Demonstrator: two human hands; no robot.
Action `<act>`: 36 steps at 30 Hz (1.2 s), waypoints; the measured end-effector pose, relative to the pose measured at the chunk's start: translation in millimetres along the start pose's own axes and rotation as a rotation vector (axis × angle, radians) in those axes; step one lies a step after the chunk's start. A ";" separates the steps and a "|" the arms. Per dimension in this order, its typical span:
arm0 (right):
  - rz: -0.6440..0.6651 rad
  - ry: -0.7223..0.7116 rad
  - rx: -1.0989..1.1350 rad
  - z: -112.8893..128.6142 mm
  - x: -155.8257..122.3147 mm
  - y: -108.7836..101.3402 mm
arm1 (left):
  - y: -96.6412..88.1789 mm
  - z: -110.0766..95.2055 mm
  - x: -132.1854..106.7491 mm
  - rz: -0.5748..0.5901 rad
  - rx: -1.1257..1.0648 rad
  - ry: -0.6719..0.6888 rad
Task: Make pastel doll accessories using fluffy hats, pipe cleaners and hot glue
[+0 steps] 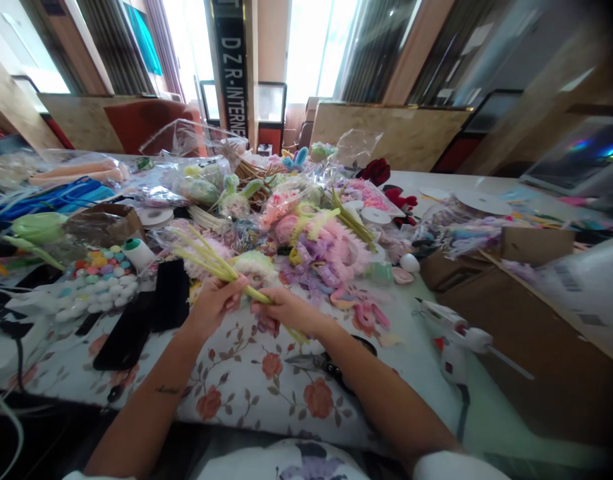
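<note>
A bundle of thin yellow-green stems slants across the middle of the head view, its loose ends fanning toward the upper left. My left hand is closed around the bundle. Just to its right, my right hand grips the same stems lower down, and their other ends poke out below it. Beneath my right forearm lies a pair of black-handled scissors, partly covered. Beyond my hands sits a pile of pink and purple ribbon and tulle pieces.
A white hot glue gun lies at the right beside a cardboard box. Two black phones rest left of my hands, near a bag of pompoms. Plastic-wrapped craft supplies and dark red flowers fill the back. Floral cloth covers the front.
</note>
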State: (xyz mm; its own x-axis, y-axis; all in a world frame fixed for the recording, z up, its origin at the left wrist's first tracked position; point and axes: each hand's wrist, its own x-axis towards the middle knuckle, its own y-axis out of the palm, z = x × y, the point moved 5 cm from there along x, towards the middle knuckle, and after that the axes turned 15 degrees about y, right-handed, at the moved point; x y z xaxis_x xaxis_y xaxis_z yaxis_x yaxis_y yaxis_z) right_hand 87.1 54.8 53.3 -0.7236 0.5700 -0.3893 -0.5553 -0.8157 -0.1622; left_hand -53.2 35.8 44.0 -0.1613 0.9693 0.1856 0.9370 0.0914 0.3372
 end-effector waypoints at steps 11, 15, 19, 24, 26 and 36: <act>-0.353 -0.119 0.349 0.9 7.9 -47.9 | -36.4 -0.7 50.3 -0.313 -0.234 0.173; -0.416 -0.113 0.311 -11.3 19.1 -53.4 | -44.3 8.4 49.8 -0.350 -0.208 0.186; -0.483 -0.135 0.252 -13.0 20.2 -54.3 | -46.8 10.1 49.1 -0.392 -0.161 0.246; -0.593 -0.187 0.082 -3.9 8.0 -52.7 | -49.1 5.0 45.7 -0.492 0.004 0.403; -0.618 -0.223 0.005 -0.4 3.9 -51.7 | -49.2 3.8 44.9 -0.490 0.039 0.434; -0.654 -0.251 -0.003 -6.5 8.0 -57.9 | -46.1 4.1 44.8 -0.491 -0.089 0.384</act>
State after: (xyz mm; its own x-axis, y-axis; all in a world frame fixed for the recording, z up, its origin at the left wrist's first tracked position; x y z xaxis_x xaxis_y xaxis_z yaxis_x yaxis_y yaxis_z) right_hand 116.1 106.0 53.7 -0.3145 0.9492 0.0101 -0.9080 -0.2977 -0.2948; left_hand -102.3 76.0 33.0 -0.6817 0.6665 0.3017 0.6983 0.4700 0.5398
